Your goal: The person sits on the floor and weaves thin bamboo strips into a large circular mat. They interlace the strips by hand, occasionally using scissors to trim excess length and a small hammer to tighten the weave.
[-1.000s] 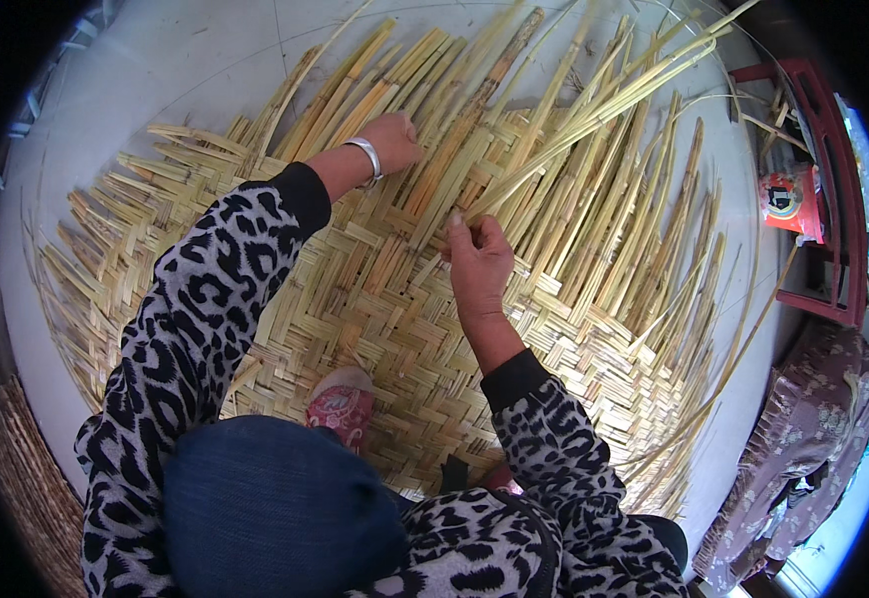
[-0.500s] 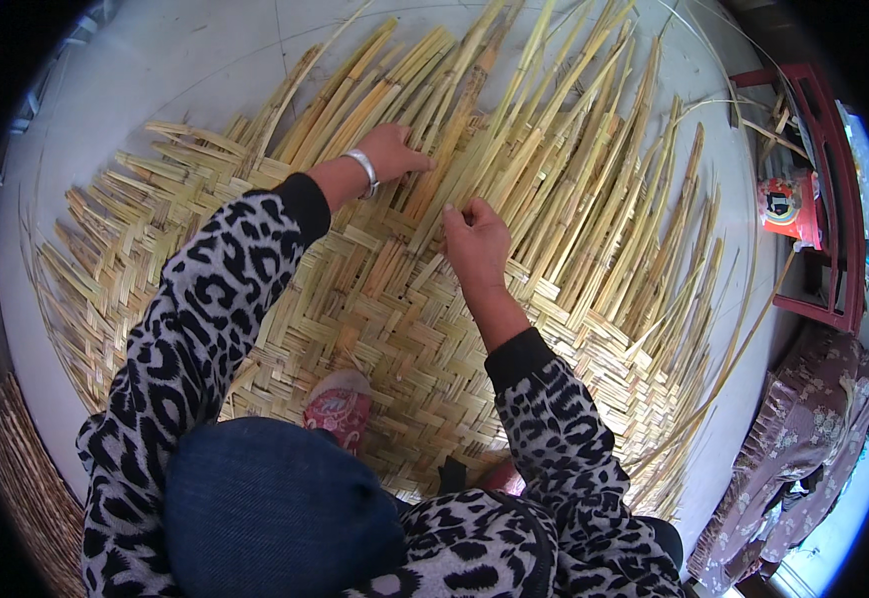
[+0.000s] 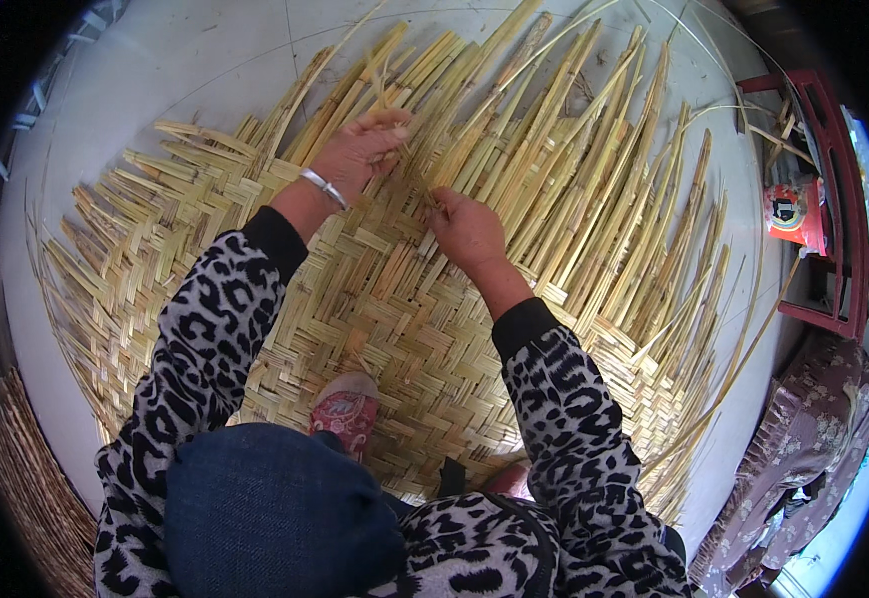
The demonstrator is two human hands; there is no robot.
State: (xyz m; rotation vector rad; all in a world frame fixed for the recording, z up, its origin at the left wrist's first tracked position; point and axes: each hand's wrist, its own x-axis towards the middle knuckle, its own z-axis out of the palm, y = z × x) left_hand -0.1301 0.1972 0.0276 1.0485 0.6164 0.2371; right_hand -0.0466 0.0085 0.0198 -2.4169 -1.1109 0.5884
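Note:
A mat point(image 3: 394, 329) of pale yellow-green split reed strips lies under me, woven in a herringbone pattern, with long loose strip ends fanning out at its far edge. Above that far part, my left hand point(image 3: 354, 159), with a silver bangle at the wrist, curls its fingers around thin reed strips that stick up past the fingers. Lower and to the right, my right hand point(image 3: 469, 231) pinches the strips between thumb and forefinger. The strips run blurred between the two hands. One pink patterned shoe point(image 3: 345, 411) rests on the mat.
Pale floor point(image 3: 205, 70) surrounds the mat. On the right stand a dark red wooden frame point(image 3: 843, 199) with a red packet point(image 3: 795, 214) and, nearer, a brown flowered cloth point(image 3: 783, 448). A dark bundle of thin stalks point(image 3: 35, 478) lies at the lower left.
My left hand has moved slightly left, turned, and closed around thin strips. My right hand has shifted a little left. The strips between the hands now look bent up off the mat.

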